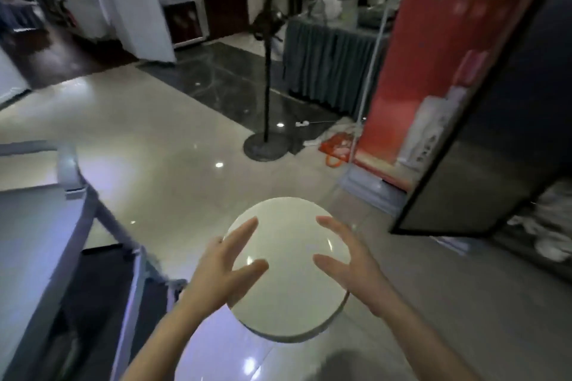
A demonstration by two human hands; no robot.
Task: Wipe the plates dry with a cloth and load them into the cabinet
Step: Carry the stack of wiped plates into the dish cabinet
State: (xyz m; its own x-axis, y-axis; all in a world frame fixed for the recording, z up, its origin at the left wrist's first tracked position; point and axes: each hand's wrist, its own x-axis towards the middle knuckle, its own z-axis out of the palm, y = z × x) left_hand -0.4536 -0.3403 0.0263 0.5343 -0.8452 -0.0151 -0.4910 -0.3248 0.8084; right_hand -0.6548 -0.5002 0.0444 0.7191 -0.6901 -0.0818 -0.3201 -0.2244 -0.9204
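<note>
A round white plate (289,275) is held flat in front of me above the glossy tiled floor. My left hand (224,269) grips its left edge, thumb on top. My right hand (349,266) holds its right edge the same way. At the right stands a dark cabinet with its glass door (483,139) swung open. Pale crockery (554,226) lies on a low shelf inside. No cloth is in view.
A grey-white table or cart (37,226) with a metal frame fills the lower left. A standing fan (267,145) rises from the floor ahead. Behind it stands a table with a grey skirt (328,68). An orange bag (337,148) lies by the cabinet's base.
</note>
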